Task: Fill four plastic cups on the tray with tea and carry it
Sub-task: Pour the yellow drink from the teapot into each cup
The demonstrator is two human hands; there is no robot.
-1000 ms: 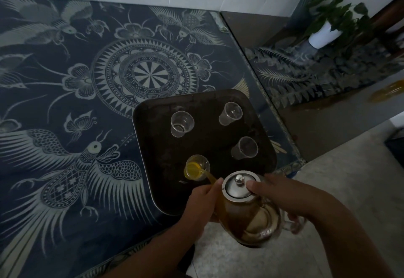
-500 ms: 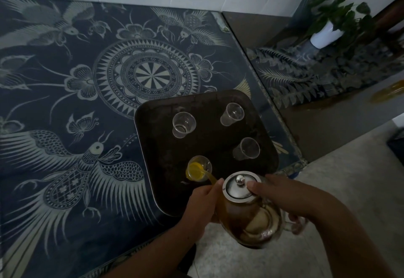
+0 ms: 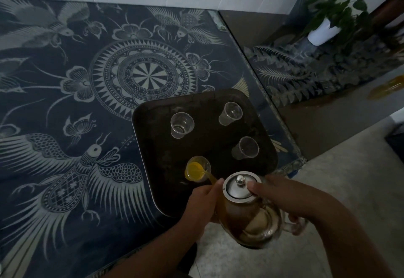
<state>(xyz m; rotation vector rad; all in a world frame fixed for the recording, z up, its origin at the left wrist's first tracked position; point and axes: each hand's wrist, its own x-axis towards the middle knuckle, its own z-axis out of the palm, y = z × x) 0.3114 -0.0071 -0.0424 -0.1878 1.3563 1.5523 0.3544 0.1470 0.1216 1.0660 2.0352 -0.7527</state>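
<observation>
A dark square tray (image 3: 157, 168) lies on the patterned table near its front right corner. Several clear plastic cups stand on it. The near-left cup (image 3: 197, 171) holds yellow tea, and a thin stream runs into it from the spout of a glass teapot (image 3: 247, 216) with a steel lid. The far-left cup (image 3: 182, 124), far-right cup (image 3: 230, 113) and near-right cup (image 3: 246, 147) look empty. My right hand (image 3: 277, 192) grips the teapot's handle, thumb on the lid. My left hand (image 3: 202, 203) presses against the pot's left side below the spout.
The table (image 3: 76, 124) has a dark blue cloth with birds and a round medallion under glass. A second patterned surface (image 3: 317, 76) at the right carries a potted plant (image 3: 328, 26) in a white pot. Pale floor (image 3: 349, 190) lies at the lower right.
The tea level in the near-left cup has risen slightly while the stream keeps running. Hands and teapot hold nearly the same pose.
</observation>
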